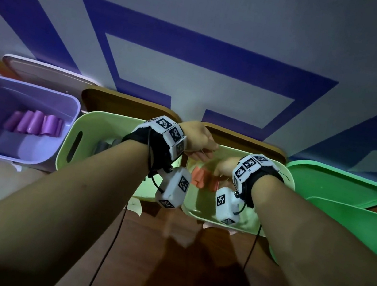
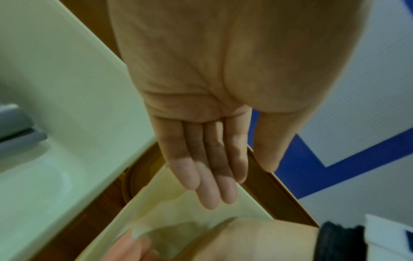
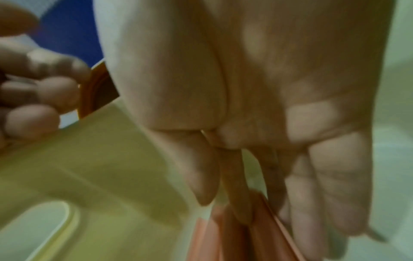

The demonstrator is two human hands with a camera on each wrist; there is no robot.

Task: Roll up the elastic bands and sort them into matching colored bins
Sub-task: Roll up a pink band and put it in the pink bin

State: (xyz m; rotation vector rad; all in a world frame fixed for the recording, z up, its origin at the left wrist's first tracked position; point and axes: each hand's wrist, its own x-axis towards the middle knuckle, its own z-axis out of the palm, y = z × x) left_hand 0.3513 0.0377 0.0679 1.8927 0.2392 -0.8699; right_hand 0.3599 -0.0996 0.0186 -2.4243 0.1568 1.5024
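Several rolled orange bands (image 1: 198, 177) lie inside the pale yellow bin (image 1: 199, 205) at the centre. My right hand (image 1: 221, 170) reaches down into that bin. In the right wrist view its fingers (image 3: 236, 194) are extended and their tips touch the orange rolls (image 3: 259, 234); none of them curls round a roll. My left hand (image 1: 206, 148) hovers over the bin's far rim. The left wrist view shows its palm bare and its fingers (image 2: 212, 185) straight and close together, holding nothing, above the yellow bin (image 2: 170, 208).
A purple bin (image 1: 70, 104) with purple rolls (image 1: 35, 122) stands at the left. A light green bin (image 1: 86, 126) with grey rolls (image 1: 105, 147) sits beside the yellow one. A green bin (image 1: 355, 223) and its lid (image 1: 336, 183) are at the right. Brown lids (image 1: 124, 103) lean behind.
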